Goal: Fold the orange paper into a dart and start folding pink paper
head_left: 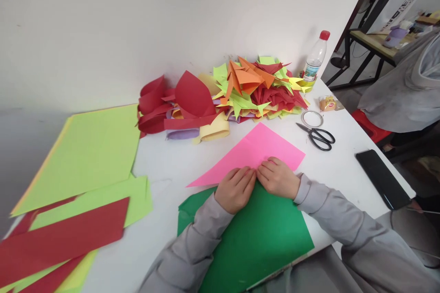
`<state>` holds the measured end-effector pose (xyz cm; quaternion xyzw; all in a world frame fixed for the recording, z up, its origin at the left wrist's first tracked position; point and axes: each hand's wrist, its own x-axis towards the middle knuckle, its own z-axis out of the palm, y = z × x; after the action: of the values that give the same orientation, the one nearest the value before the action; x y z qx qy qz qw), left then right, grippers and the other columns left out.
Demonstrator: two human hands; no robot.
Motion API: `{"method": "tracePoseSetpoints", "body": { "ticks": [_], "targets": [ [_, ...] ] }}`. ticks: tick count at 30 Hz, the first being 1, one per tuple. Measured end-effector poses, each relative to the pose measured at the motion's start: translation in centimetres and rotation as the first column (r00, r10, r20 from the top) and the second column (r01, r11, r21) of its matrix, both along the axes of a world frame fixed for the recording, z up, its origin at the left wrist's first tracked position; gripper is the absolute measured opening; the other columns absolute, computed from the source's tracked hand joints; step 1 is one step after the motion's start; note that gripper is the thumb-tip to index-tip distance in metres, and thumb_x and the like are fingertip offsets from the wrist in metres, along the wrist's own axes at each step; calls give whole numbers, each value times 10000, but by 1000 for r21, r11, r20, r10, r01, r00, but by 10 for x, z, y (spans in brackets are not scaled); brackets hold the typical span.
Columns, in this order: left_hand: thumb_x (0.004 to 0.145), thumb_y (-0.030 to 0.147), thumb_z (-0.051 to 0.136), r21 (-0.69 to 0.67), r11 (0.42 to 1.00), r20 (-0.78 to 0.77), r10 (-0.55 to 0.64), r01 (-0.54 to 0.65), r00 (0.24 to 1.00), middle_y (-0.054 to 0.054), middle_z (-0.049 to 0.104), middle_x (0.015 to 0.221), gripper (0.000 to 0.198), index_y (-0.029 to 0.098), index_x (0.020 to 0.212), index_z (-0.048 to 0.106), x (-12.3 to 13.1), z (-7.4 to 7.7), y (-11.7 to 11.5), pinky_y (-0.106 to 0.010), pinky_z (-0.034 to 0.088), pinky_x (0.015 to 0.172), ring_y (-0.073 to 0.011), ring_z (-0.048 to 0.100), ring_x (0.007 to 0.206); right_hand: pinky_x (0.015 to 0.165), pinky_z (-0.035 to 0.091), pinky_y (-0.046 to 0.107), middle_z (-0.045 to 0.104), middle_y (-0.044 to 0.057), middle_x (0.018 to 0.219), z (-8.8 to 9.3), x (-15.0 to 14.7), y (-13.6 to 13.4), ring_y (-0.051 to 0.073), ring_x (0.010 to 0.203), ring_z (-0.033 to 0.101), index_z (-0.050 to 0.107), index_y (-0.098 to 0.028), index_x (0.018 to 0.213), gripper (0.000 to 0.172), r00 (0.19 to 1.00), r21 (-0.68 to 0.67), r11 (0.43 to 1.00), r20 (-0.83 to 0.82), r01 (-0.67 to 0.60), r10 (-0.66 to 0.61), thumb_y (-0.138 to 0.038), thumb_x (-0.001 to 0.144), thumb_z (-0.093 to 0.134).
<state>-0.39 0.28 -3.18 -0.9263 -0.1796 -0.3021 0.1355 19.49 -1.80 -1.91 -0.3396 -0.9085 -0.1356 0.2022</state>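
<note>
A folded sheet of pink paper (245,149) lies on the table, its near edge reaching over a green sheet (264,233). My left hand (236,188) has its fingers bent and pressed together on the pink paper's near edge. Right beside it, my right hand (277,177) pinches the same edge, the fingertips of both hands almost meeting. My hands cover the part of the edge between them. Black-handled scissors (318,137) and a roll of clear tape (312,119) rest to the right of the pink paper.
Folded paper shapes (247,87) are heaped against the wall. Light green sheets (99,151) and red paper strips (68,233) lie at left. A bottle (314,62), a wrapped snack (328,103) and a black phone (383,178) stand or lie at right. Another person (402,87) sits beyond.
</note>
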Motion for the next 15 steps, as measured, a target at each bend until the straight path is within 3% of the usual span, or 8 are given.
{"method": "tracePoseSetpoints", "body": {
  "ticks": [7,15],
  "targets": [
    [866,76,511,6,1000,5,-16,16,1000,-119,729,997,264,146,1081,648,1,4,-1,-403,505,793,-258,647,995,786,410,375,636,75,770,7,4,-1,186,765,510,665,-135,793,244,1000,79,997,10,-21,20,-109,917,457],
    [812,71,609,99,993,18,63,-64,998,-85,741,943,165,154,945,661,-10,13,6,-391,500,769,-251,657,919,768,401,373,655,82,795,10,16,2,201,810,528,677,-123,877,200,1000,127,992,-15,11,-9,-121,887,477]
  ]
}}
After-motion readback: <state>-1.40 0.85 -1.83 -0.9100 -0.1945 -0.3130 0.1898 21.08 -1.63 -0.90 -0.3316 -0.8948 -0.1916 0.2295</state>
